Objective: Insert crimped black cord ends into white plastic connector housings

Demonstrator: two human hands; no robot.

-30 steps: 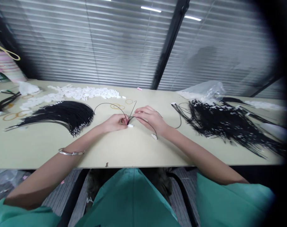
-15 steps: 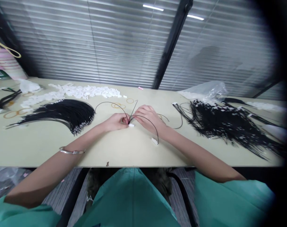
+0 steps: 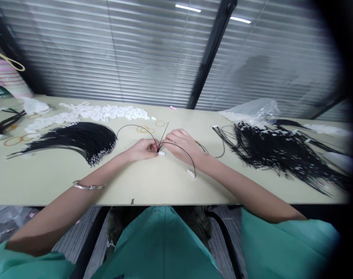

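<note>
Near the middle of the table, my left hand pinches several thin black wires where they meet a small white connector. My right hand is just to the right, its fingers closed on the wires close to the same connector; the fingertips are partly hidden. One black wire arcs over my right hand's fingers and ends at a second white connector lying on the table. Another wire curves left toward the fanned bundle of black wires.
White connectors lie heaped at the back left. A tangled pile of black wires covers the right side, with a clear plastic bag behind it. Yellow rubber bands lie behind my hands. A striped cup stands far left.
My right hand has shifted very slightly, and the wires beside its wrist have moved a little. My left hand keeps its place.
</note>
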